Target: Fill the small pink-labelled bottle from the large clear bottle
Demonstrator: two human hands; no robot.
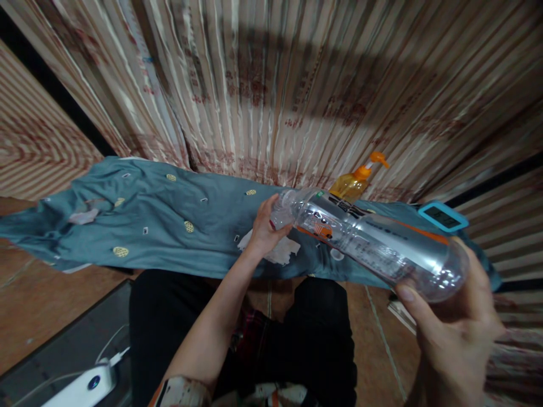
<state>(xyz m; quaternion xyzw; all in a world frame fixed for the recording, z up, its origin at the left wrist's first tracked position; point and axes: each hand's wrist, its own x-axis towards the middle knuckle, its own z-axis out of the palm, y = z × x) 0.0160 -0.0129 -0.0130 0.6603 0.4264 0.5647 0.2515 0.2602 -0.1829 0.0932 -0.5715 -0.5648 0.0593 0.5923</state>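
Observation:
A large clear plastic bottle [360, 240] with a silver and orange label is held tilted between both my hands, its neck toward the left and its base toward the right. My left hand [267, 229] is closed at the bottle's neck end, thumb and fingers around it. My right hand [458, 328] grips the rounded base, its thumb on the near side. Beneath my left hand, a crumpled white tissue [286, 250] lies on the blue-green cloth [212, 226]. A small whitish round piece [337, 255] sits below the bottle.
Behind the bottle stands an orange-topped pump bottle [354, 183] with yellow liquid. A blue-framed digital clock [443, 216] is at the right end. Another pale scrap [83, 216] lies far left. A white device [85, 387] with a cable rests at lower left. Patterned curtains [271, 85] hang behind.

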